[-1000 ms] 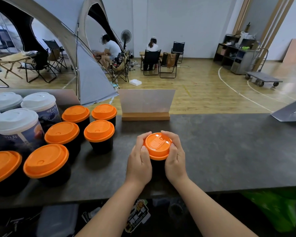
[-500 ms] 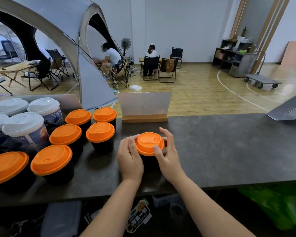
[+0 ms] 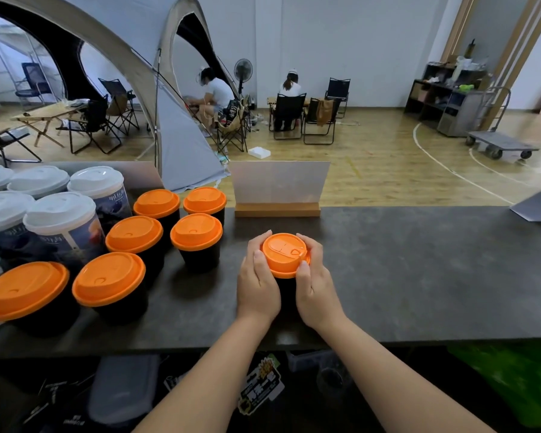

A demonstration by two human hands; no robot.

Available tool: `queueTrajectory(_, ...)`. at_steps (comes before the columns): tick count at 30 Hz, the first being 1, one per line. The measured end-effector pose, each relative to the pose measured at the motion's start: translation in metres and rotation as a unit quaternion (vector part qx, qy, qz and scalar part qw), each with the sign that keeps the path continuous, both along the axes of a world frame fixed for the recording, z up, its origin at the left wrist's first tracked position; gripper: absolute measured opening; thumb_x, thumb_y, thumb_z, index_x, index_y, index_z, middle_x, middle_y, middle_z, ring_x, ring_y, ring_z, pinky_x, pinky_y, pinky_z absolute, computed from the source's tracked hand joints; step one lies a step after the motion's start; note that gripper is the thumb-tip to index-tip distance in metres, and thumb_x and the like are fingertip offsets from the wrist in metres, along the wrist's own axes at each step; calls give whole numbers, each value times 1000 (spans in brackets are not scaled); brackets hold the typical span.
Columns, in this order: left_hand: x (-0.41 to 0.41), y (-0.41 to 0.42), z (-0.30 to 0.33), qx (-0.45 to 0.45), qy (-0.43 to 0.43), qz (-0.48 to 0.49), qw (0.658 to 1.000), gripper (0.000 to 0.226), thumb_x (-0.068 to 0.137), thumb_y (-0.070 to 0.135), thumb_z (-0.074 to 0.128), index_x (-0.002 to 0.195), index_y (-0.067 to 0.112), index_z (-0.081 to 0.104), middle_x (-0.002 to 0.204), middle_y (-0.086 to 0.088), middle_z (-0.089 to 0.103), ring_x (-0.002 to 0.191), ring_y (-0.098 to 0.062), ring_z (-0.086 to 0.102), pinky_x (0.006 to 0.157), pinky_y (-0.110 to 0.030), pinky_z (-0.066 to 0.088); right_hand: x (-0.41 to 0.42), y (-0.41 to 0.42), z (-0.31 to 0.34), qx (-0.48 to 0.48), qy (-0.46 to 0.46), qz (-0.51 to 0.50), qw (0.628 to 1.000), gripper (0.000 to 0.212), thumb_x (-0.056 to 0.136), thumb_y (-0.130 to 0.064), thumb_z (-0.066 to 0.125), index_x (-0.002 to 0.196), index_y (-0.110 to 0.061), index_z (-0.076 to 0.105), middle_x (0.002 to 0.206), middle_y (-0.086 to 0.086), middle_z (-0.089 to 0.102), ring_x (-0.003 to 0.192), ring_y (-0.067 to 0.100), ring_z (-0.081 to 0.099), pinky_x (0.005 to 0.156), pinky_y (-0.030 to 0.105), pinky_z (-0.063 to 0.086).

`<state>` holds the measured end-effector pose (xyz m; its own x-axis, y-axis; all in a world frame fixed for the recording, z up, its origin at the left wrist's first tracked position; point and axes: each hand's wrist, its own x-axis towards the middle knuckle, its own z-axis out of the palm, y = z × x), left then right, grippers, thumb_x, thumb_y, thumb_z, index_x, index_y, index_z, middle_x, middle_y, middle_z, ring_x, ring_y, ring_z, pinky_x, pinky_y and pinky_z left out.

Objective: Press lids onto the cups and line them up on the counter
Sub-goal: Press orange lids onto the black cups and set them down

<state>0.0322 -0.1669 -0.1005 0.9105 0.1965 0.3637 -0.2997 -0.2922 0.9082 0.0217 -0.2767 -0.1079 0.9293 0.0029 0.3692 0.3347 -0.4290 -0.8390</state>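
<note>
A black cup (image 3: 287, 290) stands near the middle of the dark counter (image 3: 419, 270), toward its near edge, with an orange lid (image 3: 284, 254) seated on top. Both hands wrap it from either side. The left hand (image 3: 257, 284) curls round the cup at 9 o'clock, its fingers (image 3: 258, 242) hooked over the far rim of the lid and its thumb lying on the near rim. The right hand (image 3: 316, 290) mirrors it at 3 o'clock, fingers curled round the far side and thumb tip pressed on the lid's near edge. The fingers of both hands are thus narrow, holding the lidded cup between them.

At 9 to 10 o'clock from this cup, apart from it, six more black cups with orange lids (image 3: 196, 231) sit in two rough rows running away to the left. Beyond them, at the far left, stand taller cups with white lids (image 3: 60, 212) and printed sleeves. At 12 o'clock, at the counter's far edge, a frosted sign in a wooden base (image 3: 278, 190) stands upright.
</note>
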Motion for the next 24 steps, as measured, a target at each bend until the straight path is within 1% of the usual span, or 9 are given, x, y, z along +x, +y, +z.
queueTrajectory(3, -1, -1, 1, -7, 4, -5, 1000, 39, 100, 44, 18, 128, 42, 45, 122, 17, 53, 114, -2, 54, 93, -19, 46, 0, 0, 0, -8, 0, 5, 1000, 50, 93, -61, 20, 139, -43, 20, 138, -4, 48, 117, 9, 53, 95, 27, 50)
queueTrajectory(5, -2, -2, 2, -8, 16, -9, 1000, 42, 99, 47, 16, 131, 40, 43, 123, 14, 51, 113, -5, 53, 89, -17, 44, 1, -1, 0, -6, 5, 5, 1000, 51, 92, -63, 20, 139, -44, 20, 137, -6, 48, 116, 6, 53, 94, 22, 48)
queueTrajectory(8, -4, -2, 3, -6, 43, -8, 999, 47, 99, 52, 13, 137, 40, 37, 123, 9, 51, 107, -8, 53, 84, -21, 46, 1, -1, 3, 2, 5, 3, 1000, 53, 91, -63, 20, 140, -42, 23, 129, -10, 50, 108, -2, 54, 89, 15, 45)
queueTrajectory(10, -5, -2, 4, -5, 57, -6, 998, 41, 104, 48, 14, 138, 39, 34, 123, 4, 53, 108, -14, 56, 85, -28, 49, 1, -1, 4, 12, 13, 3, 1000, 57, 90, -63, 20, 141, -40, 24, 126, -11, 50, 106, -4, 53, 89, 17, 46)
queueTrajectory(12, -4, -1, 4, -3, 62, -4, 998, 36, 106, 44, 16, 136, 37, 34, 122, 3, 55, 109, -16, 57, 85, -29, 48, 0, -1, 5, 19, 20, 2, 1000, 56, 89, -64, 21, 140, -42, 25, 126, -12, 50, 106, -2, 54, 88, 17, 46)
queueTrajectory(15, -4, 0, 2, -4, 62, 5, 998, 36, 105, 48, 15, 134, 38, 34, 123, 2, 57, 108, -16, 58, 82, -30, 49, 1, -2, 5, 30, 27, 0, 999, 51, 89, -65, 24, 137, -48, 26, 126, -14, 51, 110, 0, 54, 91, 22, 46)
queueTrajectory(18, -5, 0, 0, -6, 43, 16, 999, 41, 100, 55, 15, 131, 36, 35, 119, 1, 59, 102, -16, 61, 75, -29, 50, 0, -2, 4, 30, 33, -4, 999, 50, 90, -64, 27, 137, -48, 26, 128, -13, 50, 114, 5, 55, 96, 31, 48)
queueTrajectory(20, -6, 0, 0, -7, 34, 15, 999, 36, 99, 54, 16, 124, 36, 36, 116, 1, 60, 100, -16, 62, 75, -30, 52, 0, -2, 5, 28, 33, -5, 999, 50, 90, -64, 29, 137, -48, 26, 129, -13, 50, 115, 6, 55, 97, 34, 49)
queueTrajectory(24, -6, 2, 1, -45, 40, -23, 998, 37, 99, 51, 20, 125, 34, 39, 118, 2, 60, 105, -10, 61, 77, -20, 46, -1, 0, 6, 22, 29, -11, 999, 51, 89, -66, 30, 136, -48, 24, 128, -13, 50, 115, 6, 54, 97, 30, 48)
